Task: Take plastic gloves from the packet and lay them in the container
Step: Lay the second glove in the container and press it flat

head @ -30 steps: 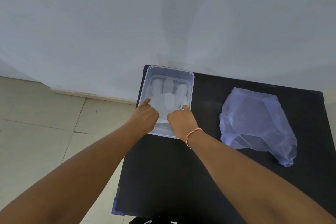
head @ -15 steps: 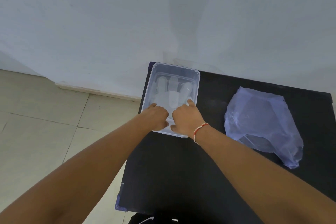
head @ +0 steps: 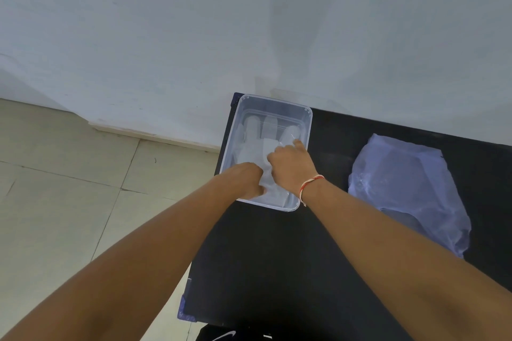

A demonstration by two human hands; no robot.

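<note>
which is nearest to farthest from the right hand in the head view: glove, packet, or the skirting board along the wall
From the right hand:
1. glove – in the container, under the hand, touching it.
2. packet – on the black table, to the hand's right.
3. skirting board – on the floor, far left.

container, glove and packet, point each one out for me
container (head: 303,113), head view, far right corner of its rim
glove (head: 253,126), head view, a finger of it lying flat inside the container
packet (head: 401,174), head view, middle of the crumpled plastic
</note>
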